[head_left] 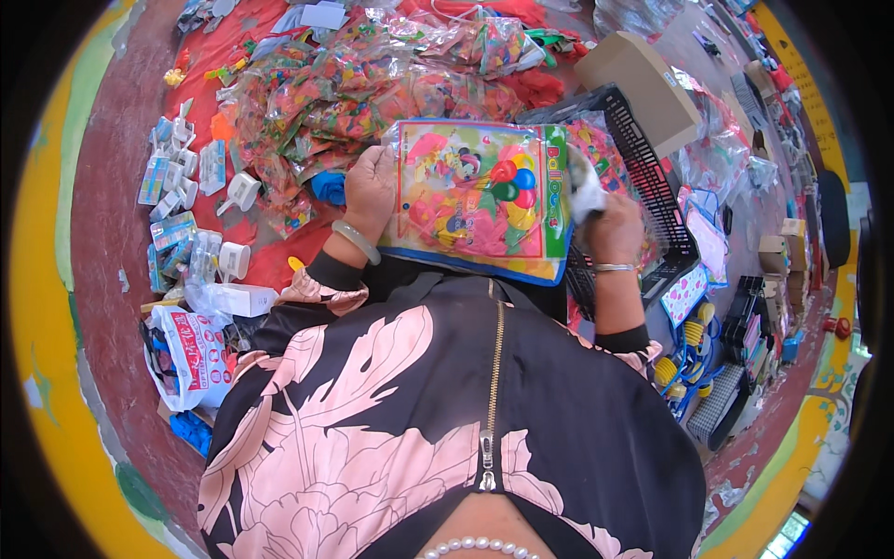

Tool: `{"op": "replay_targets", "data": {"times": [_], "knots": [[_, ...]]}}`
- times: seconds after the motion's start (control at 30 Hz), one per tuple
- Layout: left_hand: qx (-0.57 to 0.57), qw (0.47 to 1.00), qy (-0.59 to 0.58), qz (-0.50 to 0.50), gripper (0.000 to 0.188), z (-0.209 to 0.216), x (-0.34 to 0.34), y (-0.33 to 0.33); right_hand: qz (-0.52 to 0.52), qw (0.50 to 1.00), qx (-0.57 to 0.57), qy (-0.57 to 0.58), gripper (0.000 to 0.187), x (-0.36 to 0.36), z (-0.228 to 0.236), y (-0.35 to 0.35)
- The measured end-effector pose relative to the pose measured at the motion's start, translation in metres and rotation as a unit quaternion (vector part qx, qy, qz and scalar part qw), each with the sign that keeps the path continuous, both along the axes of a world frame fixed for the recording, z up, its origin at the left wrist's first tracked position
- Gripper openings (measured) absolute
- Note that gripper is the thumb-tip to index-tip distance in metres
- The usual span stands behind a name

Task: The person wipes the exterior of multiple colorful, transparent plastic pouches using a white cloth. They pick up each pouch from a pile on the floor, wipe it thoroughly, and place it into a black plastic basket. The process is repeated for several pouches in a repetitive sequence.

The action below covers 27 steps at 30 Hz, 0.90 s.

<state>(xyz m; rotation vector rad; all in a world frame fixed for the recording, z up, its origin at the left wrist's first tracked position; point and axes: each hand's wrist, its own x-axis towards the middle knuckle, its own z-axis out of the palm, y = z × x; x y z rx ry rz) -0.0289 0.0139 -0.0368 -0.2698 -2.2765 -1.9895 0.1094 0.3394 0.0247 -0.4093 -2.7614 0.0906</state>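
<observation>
A flat clear packet of colourful balloons, with a printed picture and a green strip on its right side, lies in front of me. My left hand is closed on its left edge. Beside the right edge, my right hand is closed on a crumpled white cloth, held close to the green strip. Under the packet, part of my lap is hidden.
A big heap of balloon packets spreads beyond on red cloth. At right stand a black plastic crate and a cardboard box. Small white-handled items and a white plastic bag lie at left.
</observation>
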Motion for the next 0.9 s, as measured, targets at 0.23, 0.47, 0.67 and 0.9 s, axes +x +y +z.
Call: {"op": "replay_targets", "data": {"times": [0.23,0.47,0.67,0.9], "knots": [[0.066,0.990,-0.100,-0.070,0.020,0.002,-0.009,-0.003,-0.098,0.972,-0.194,-0.087,0.038,-0.022,0.073,0.052],[-0.028,0.985,-0.120,-0.123,0.016,0.039,-0.028,-0.011,0.225,0.954,-0.158,-0.119,0.034,-0.123,0.050,0.028],[-0.022,0.981,-0.128,-0.141,0.013,0.071,-0.028,-0.020,0.199,0.891,-0.315,-0.258,0.018,-0.124,0.074,0.019],[0.113,0.976,-0.059,-0.174,0.016,0.146,-0.016,-0.030,0.222,0.901,-0.358,-0.102,0.010,-0.065,0.169,0.007]]}}
